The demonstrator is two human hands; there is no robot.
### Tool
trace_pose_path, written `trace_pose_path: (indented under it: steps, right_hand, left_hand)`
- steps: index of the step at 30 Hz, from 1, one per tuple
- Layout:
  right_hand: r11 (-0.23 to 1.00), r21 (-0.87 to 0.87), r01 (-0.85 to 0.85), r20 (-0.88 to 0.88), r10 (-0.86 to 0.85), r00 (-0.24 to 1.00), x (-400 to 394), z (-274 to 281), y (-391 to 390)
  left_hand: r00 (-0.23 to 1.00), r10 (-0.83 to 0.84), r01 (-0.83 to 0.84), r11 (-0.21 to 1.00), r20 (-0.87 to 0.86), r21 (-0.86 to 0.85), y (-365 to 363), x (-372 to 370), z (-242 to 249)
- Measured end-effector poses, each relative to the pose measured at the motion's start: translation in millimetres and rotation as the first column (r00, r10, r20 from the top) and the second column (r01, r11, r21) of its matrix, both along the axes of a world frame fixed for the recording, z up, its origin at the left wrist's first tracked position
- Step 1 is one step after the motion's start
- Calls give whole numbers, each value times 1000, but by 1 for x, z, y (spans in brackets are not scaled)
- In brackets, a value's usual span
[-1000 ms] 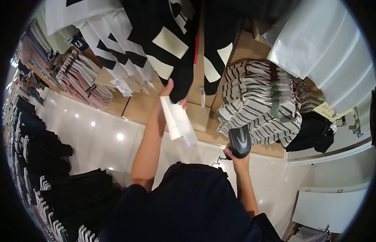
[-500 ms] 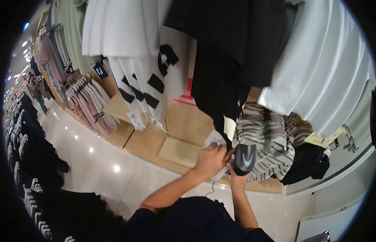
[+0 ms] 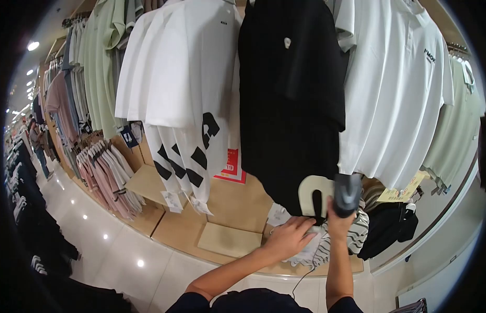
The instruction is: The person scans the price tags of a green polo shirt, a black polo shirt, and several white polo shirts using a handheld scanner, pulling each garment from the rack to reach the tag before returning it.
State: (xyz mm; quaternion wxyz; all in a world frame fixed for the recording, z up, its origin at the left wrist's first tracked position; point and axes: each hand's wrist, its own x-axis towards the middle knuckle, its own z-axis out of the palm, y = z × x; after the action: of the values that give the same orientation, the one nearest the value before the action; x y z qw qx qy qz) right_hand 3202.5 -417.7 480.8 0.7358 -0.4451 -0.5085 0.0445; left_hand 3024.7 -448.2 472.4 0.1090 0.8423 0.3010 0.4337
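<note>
A black shirt (image 3: 292,115) with a cream print near its hem hangs in front of me. At its lower edge is my left hand (image 3: 290,239), fingers stretched out and apart, touching or just beside the hem. My right hand (image 3: 339,223) is wrapped round a dark grey handheld barcode scanner (image 3: 347,194), slightly blurred, held upright beside the print. A thin cord (image 3: 301,281) runs below my hands. White paper tags (image 3: 278,214) show behind the hem, to the left.
White shirts with black patches (image 3: 164,94) hang to the left, and white polo shirts (image 3: 392,99) to the right. Striped garments (image 3: 358,232) are low behind my right hand. A wooden shelf (image 3: 230,239) runs below, with a red price sign (image 3: 232,168) above. Another person (image 3: 37,141) stands far left.
The view has tilted up. The black shirt, gathered at its hem before, now hangs straighter with its print showing. My left hand's fingers have loosened; the scanner has shifted right.
</note>
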Motion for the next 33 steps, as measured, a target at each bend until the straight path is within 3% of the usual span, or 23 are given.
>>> trace_pose_path:
  steps: [1,3,5,7,9,12,15,16,18,21,24,27,28,31,32,33]
  right_hand:
    - [990,-133,-57,-140,38,989,14,10,-6]
    - [992,95,-84,-346,112,932,21,31,-11]
    - [946,123,-299,-515,318,796,27,50,-27]
    - [939,86,-334,-542,325,775,25,55,-35]
    - [936,54,-348,-561,317,764,18,50,-44]
    - [918,9,-396,-574,329,750,15,40,-55]
    - [918,-17,-397,-581,314,751,16,34,-59]
    - [921,-16,-388,-577,308,756,17,34,-57]
    - [943,53,-329,-539,304,785,22,42,-52]
    - [962,124,-245,-512,274,815,61,37,-36]
    - [968,142,-209,-565,252,786,85,39,-33]
    - [969,83,-234,-546,241,803,88,37,-37]
    - [970,74,-230,-526,234,818,87,33,-36]
    - [963,46,-266,-496,253,831,88,24,-31]
    - [963,55,-262,-489,255,834,88,26,-29]
    - [964,62,-257,-482,254,838,87,28,-29]
  left_hand:
    - [993,-55,58,998,107,-19,0,-11,0]
    - [965,-31,64,991,259,-119,13,-32,-17]
    - [884,-2,146,951,467,-273,34,-51,-38]
    - [714,38,247,921,700,-302,89,-59,-83]
    - [506,395,414,668,766,-618,128,-78,-94]
    - [374,506,494,600,777,-629,182,-100,-105]
    - [301,408,775,422,862,-470,210,-107,-88]
    - [274,286,863,348,918,-366,215,-105,-78]
    - [354,113,822,436,928,-367,213,-106,-62]
    - [407,25,738,580,913,-345,201,-103,-42]
    - [481,227,369,824,847,-430,207,-95,-45]
    - [339,439,384,743,832,-548,230,-99,-48]
    - [384,464,408,691,799,-597,236,-99,-51]
    - [508,80,798,330,858,-504,246,-97,-56]
    - [658,46,648,473,751,-597,244,-85,-52]
    - [670,-11,645,504,742,-575,242,-78,-50]
